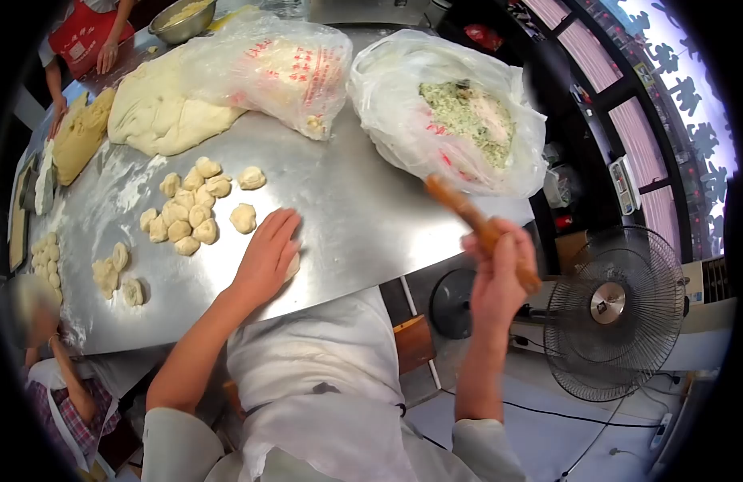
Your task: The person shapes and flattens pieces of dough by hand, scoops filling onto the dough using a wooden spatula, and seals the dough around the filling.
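Note:
My left hand (268,249) lies palm down on the steel table (339,217), its fingers stretched out. A small pale dough piece (293,267) shows partly at its right edge; how much of it is under the hand is hidden. Up and left of that hand is a cluster of dough pieces (188,205), with two loose ones (244,218) nearer my fingers. My right hand (504,269) is closed around a brown wooden rolling pin (460,209), held tilted in the air past the table's edge, its upper end near the bag of filling.
A plastic-lined container of green filling (468,120) stands at the back right. Large dough (166,112), a plastic bag (299,72) and yellow dough (82,136) lie at the back left. Co-workers are at the left; one wears a red apron (86,40). A fan (612,309) stands right.

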The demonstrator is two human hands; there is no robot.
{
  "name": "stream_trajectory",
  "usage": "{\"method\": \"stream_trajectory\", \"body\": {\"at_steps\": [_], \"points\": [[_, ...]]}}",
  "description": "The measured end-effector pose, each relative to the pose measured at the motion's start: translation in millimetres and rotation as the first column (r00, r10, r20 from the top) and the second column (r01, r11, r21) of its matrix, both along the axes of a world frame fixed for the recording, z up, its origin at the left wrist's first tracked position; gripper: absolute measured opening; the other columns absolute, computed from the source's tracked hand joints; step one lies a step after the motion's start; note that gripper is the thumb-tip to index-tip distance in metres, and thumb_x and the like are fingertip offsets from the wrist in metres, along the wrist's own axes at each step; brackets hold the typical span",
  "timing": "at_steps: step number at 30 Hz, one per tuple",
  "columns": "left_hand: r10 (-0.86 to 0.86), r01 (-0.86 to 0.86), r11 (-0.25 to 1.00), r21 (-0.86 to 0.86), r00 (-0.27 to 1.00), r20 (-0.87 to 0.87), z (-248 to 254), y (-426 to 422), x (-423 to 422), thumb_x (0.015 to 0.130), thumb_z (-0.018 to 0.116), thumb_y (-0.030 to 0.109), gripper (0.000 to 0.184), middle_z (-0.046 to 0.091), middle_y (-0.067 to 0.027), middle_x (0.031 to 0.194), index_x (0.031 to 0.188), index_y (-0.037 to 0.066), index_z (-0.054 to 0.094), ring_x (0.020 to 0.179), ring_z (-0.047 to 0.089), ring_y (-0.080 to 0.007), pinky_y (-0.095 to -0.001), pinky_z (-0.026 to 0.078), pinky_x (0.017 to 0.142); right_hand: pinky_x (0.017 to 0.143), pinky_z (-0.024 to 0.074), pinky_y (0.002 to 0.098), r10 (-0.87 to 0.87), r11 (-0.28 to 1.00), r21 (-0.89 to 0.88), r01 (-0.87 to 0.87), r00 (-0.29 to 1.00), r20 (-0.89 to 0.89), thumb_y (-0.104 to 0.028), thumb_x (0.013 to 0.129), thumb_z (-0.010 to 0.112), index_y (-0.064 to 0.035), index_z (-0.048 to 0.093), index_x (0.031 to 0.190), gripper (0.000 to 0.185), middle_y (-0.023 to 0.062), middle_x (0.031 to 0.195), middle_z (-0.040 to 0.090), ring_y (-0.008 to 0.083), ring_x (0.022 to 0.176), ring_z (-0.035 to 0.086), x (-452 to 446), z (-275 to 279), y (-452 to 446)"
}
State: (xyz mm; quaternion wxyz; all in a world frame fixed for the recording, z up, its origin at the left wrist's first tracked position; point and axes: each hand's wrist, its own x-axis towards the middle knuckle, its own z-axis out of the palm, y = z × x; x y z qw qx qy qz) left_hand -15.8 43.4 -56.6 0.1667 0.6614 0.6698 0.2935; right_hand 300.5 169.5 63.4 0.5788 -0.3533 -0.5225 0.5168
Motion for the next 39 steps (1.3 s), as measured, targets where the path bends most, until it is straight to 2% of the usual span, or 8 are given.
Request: {"method": "stream_trajectory", "body": {"at_steps": [4, 8, 12, 15, 20, 23, 27, 39], "points": [[-0.031, 0.028, 0.999, -0.022, 0.984, -0.173, 10, -28, -4, 0.091, 0.068, 0.003, 0.048, 0.051, -0.0178, 0.151, 0.137, -0.002, 0.056, 0.142, 0.044, -0.0399, -0.0457, 0.039, 0.117, 0.089, 0.0590, 0.0291, -0.243, 0.929, 0.349, 0.126, 0.918, 0.315, -0.006, 0.106, 0.059, 0.0092, 0.064, 0.123, 0.023, 0.0139, 0.106, 0.074, 0.0193, 0.094, 0.075, 12, 46, 66], [0.035, -0.026, 0.997, -0.071, 0.991, 0.132, 26, -15, -12, 0.083, 0.076, -0.002, 0.031, 0.058, -0.0146, 0.136, 0.103, 0.003, 0.052, 0.125, 0.054, -0.0365, -0.0442, 0.044, 0.105, 0.082, 0.0552, 0.0245, -0.181, 0.953, 0.301, 0.030, 0.854, 0.488, -0.006, 0.104, 0.064, 0.0068, 0.068, 0.116, 0.018, 0.0075, 0.102, 0.073, 0.0122, 0.092, 0.071, 27, 40, 140], [0.060, -0.009, 0.983, -0.185, 0.960, 0.274, 25, -15, -14, 0.088, 0.073, -0.003, 0.031, 0.065, -0.0123, 0.116, 0.101, 0.006, 0.046, 0.106, 0.060, -0.0315, -0.0390, 0.051, 0.094, 0.077, 0.0520, 0.0236, -0.183, 0.943, 0.331, -0.033, 0.781, 0.597, -0.005, 0.101, 0.068, 0.0047, 0.071, 0.111, 0.014, 0.0037, 0.092, 0.070, 0.0085, 0.087, 0.067, 36, 9, 160], [0.290, -0.180, 0.956, -0.232, 0.461, 0.839, 2, -17, -14, 0.094, 0.069, -0.003, 0.029, 0.066, -0.0113, 0.114, 0.102, 0.008, 0.043, 0.097, 0.063, -0.0242, -0.0355, 0.053, 0.089, 0.076, 0.0528, 0.0249, -0.203, 0.958, 0.285, 0.044, 0.805, 0.558, -0.007, 0.103, 0.064, 0.0052, 0.069, 0.108, 0.014, 0.0047, 0.091, 0.070, 0.0103, 0.083, 0.069, 24, -6, 151], [0.245, -0.084, 0.963, -0.255, -0.114, 0.963, 14, -11, 8, 0.107, 0.060, 0.015, 0.042, 0.066, -0.0115, 0.116, 0.145, 0.004, 0.046, 0.108, 0.070, -0.0264, -0.0399, 0.062, 0.091, 0.077, 0.0560, 0.0271, -0.254, 0.963, 0.177, 0.204, 0.909, 0.330, -0.011, 0.107, 0.057, 0.0065, 0.064, 0.107, 0.019, 0.0093, 0.096, 0.071, 0.0152, 0.082, 0.073, 15, -21, 145], [0.130, 0.071, 0.991, -0.110, -0.415, 0.900, -20, 1, 29, 0.108, 0.060, 0.020, 0.023, 0.067, -0.0138, 0.118, 0.125, 0.005, 0.057, 0.111, 0.070, -0.0294, -0.0398, 0.064, 0.091, 0.077, 0.0567, 0.0279, -0.277, 0.958, 0.151, 0.244, 0.923, 0.268, -0.012, 0.108, 0.056, 0.0065, 0.063, 0.108, 0.020, 0.0113, 0.098, 0.072, 0.0159, 0.082, 0.073, 17, -28, 140], [0.142, 0.180, 0.981, -0.064, -0.461, 0.876, -26, 13, 46, 0.109, 0.058, 0.023, 0.026, 0.066, -0.0187, 0.130, 0.128, 0.005, 0.053, 0.113, 0.071, -0.0319, -0.0427, 0.066, 0.087, 0.078, 0.0564, 0.0279, -0.282, 0.959, 0.106, 0.264, 0.933, 0.225, -0.013, 0.108, 0.056, 0.0057, 0.063, 0.110, 0.020, 0.0122, 0.099, 0.072, 0.0157, 0.083, 0.073, 18, -32, 143], [0.196, 0.251, 0.963, -0.100, -0.391, 0.899, -16, 26, 54, 0.105, 0.064, 0.017, 0.047, 0.059, -0.0192, 0.144, 0.146, 0.001, 0.048, 0.128, 0.064, -0.0359, -0.0495, 0.054, 0.111, 0.079, 0.0596, 0.0299, -0.187, 0.982, 0.032, 0.185, 0.971, 0.147, -0.013, 0.108, 0.057, 0.0081, 0.064, 0.113, 0.022, 0.0157, 0.102, 0.072, 0.0198, 0.084, 0.076, 33, -29, 154]]}}
